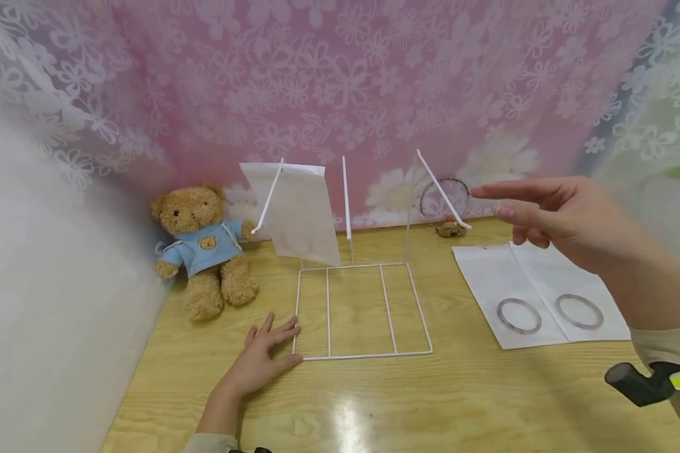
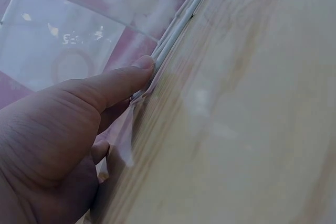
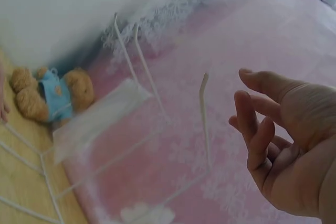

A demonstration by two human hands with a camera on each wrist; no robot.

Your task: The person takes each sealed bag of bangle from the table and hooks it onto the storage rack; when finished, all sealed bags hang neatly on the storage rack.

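Observation:
A white wire rack (image 1: 328, 314) stands on the table, with three angled prongs at its top. From the left prong hangs a white sheet-like bag (image 1: 303, 214), a faint ring showing low on it. My left hand (image 1: 263, 355) rests spread at the front left corner of the rack's base. In the left wrist view the thumb (image 2: 126, 80) presses on the base wire. Up beside the right prong (image 1: 442, 192), my right hand (image 1: 566, 220) is in the air holding nothing, index finger extended and other fingers loosely bent.
Two overlapping white bags (image 1: 535, 277) with grey rings lie flat on the table at the right. A teddy bear (image 1: 204, 251) in a blue hoodie sits at the left by the white wall. Behind the rack are a small brown ornament (image 1: 451, 229) with a loop and a pink flowered curtain (image 1: 340, 82).

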